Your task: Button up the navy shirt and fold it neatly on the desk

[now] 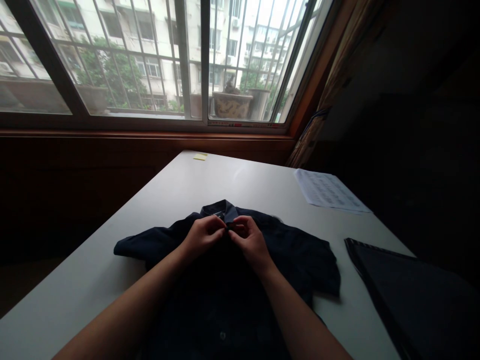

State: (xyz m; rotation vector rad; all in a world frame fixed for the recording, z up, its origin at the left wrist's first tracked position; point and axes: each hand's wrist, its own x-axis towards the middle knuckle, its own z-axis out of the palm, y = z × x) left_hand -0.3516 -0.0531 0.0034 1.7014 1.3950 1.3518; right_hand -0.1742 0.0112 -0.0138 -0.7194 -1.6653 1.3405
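A dark navy short-sleeved shirt [225,295] lies spread on the white table [247,182], its collar [230,212] pointing toward the window. Just below the collar, my left hand [205,232] pinches the front edge of the shirt. Opposite it, my right hand [249,240] pinches the same spot, and the fingertips of both hands nearly meet. Whether a button sits between them is hidden by the fingers and the dark cloth. Lower on the shirt front a small button [222,335] shows.
A folded dark cloth item [416,295] lies at the table's right edge. Printed sheets [330,190] rest at the back right, and a yellow sticky note [200,156] at the far edge. Beyond stands a barred window [150,60], with a patterned curtain [330,85] beside it.
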